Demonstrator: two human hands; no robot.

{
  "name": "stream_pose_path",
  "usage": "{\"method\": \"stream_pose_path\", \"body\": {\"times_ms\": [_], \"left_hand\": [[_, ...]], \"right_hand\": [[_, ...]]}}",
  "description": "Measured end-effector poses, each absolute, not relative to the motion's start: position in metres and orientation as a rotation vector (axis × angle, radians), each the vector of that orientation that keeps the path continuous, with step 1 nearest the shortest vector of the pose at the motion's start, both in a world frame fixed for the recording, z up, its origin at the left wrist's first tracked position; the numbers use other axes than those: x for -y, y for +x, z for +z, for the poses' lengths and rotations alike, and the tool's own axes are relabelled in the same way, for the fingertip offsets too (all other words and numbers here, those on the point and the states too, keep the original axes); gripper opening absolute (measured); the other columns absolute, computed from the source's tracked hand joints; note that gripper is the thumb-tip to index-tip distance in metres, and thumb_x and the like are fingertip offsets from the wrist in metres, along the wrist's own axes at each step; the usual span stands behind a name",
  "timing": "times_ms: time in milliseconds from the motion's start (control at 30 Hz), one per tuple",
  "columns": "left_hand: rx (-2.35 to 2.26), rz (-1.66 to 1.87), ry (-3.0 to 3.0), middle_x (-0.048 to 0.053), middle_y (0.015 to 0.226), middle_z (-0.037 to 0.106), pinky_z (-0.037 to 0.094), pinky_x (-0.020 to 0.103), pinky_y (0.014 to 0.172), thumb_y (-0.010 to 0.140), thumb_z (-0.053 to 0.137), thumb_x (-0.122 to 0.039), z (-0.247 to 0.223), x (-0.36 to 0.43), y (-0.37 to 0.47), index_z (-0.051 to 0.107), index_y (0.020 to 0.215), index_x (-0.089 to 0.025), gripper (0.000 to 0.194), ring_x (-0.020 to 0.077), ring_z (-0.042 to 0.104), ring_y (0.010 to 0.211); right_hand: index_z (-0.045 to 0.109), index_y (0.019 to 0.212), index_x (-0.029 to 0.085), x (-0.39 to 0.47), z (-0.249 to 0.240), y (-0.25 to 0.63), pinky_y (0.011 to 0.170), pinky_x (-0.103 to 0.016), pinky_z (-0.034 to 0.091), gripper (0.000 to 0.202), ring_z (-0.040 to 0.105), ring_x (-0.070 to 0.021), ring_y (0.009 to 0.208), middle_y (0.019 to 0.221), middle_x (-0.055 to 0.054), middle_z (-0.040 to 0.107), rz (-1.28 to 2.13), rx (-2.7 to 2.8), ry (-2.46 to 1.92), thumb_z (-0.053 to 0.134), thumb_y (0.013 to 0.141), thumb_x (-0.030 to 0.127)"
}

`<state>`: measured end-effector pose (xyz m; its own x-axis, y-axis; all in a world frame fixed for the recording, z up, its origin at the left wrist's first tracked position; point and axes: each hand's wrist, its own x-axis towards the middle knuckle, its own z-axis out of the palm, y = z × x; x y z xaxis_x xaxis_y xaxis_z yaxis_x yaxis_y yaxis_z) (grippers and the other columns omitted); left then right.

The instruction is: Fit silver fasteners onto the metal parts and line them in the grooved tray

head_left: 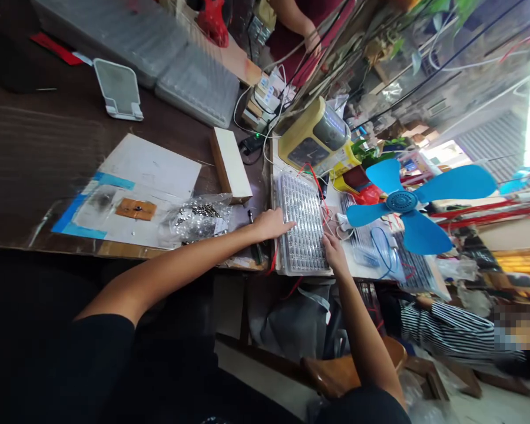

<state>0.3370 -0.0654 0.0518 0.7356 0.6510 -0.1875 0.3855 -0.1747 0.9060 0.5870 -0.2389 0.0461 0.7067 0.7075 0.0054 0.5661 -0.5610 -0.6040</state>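
Note:
A clear plastic tray (304, 227) with many rows of small shiny parts lies at the table's front edge, seemingly on top of other trays. My left hand (270, 225) grips its left edge, one digit stretched over the top and the other fingers curled at the side. On the opposite edge, my right hand (334, 252) is closed around the rim near the front corner; part of its fingers is hidden. Left of my left hand lies a clear plastic bag (198, 218) of small metal pieces, with a dark pen-like tool (255, 247) beside my wrist.
A blue-bladed fan (401, 201) stands right of the tray. Behind are a yellow device (313, 138) and loose cables. A long pale box (232, 165), a brown block (136, 209), a phone stand (118, 88) and stacked trays (198, 82) lie leftward. Other people sit across and at right.

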Motion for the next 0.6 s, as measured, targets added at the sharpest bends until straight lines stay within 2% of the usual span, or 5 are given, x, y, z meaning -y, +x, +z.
{"method": "stream_pose_path", "body": {"times_ms": [67, 133, 233, 367, 600], "left_hand": [[-0.763, 0.273, 1.753, 0.017, 0.087, 0.074, 0.052, 0.038, 0.09, 0.087, 0.071, -0.045, 0.051, 0.063, 0.339, 0.067, 0.082, -0.014, 0.032, 0.0338, 0.073, 0.097], [-0.726, 0.261, 1.704, 0.01, 0.066, 0.07, 0.054, 0.034, 0.079, 0.088, 0.071, -0.04, 0.05, 0.061, 0.341, 0.065, 0.072, -0.015, 0.03, 0.0274, 0.073, 0.075], [-0.695, 0.274, 1.608, 0.004, 0.054, 0.063, 0.052, 0.027, 0.062, 0.088, 0.071, -0.034, 0.047, 0.063, 0.345, 0.062, 0.069, -0.015, 0.028, 0.0191, 0.066, 0.055], [-0.681, 0.314, 1.486, 0.001, 0.052, 0.062, 0.048, 0.023, 0.053, 0.088, 0.072, -0.029, 0.045, 0.067, 0.349, 0.058, 0.071, -0.016, 0.026, 0.0158, 0.064, 0.051], [-0.622, 0.361, 1.414, 0.001, 0.055, 0.065, 0.052, 0.022, 0.058, 0.085, 0.078, -0.032, 0.047, 0.067, 0.357, 0.057, 0.07, -0.017, 0.03, 0.0171, 0.07, 0.059]], "right_hand": [[0.076, 0.098, 0.021, 0.239, 0.045, 0.589, 0.103, -0.046, 0.046, 0.054, 0.062, -0.0312, 0.12, 0.123, -0.013, 0.073, 0.35, 0.905, -2.312, 0.063, 0.069, 0.064], [0.076, 0.098, 0.019, 0.238, 0.046, 0.591, 0.091, -0.043, 0.051, 0.058, 0.065, -0.0305, 0.11, 0.117, -0.013, 0.075, 0.401, 0.837, -2.295, 0.066, 0.065, 0.065], [0.076, 0.098, 0.017, 0.236, 0.048, 0.592, 0.071, -0.034, 0.05, 0.062, 0.067, -0.0261, 0.091, 0.104, -0.012, 0.076, 0.462, 0.753, -2.273, 0.069, 0.06, 0.066], [0.076, 0.097, 0.017, 0.236, 0.051, 0.592, 0.062, -0.028, 0.044, 0.062, 0.063, -0.0201, 0.076, 0.09, -0.008, 0.075, 0.496, 0.698, -2.245, 0.074, 0.056, 0.064], [0.076, 0.093, 0.019, 0.236, 0.052, 0.591, 0.061, -0.028, 0.042, 0.054, 0.058, -0.0189, 0.073, 0.084, -0.005, 0.072, 0.475, 0.655, -2.215, 0.078, 0.056, 0.058]]}}
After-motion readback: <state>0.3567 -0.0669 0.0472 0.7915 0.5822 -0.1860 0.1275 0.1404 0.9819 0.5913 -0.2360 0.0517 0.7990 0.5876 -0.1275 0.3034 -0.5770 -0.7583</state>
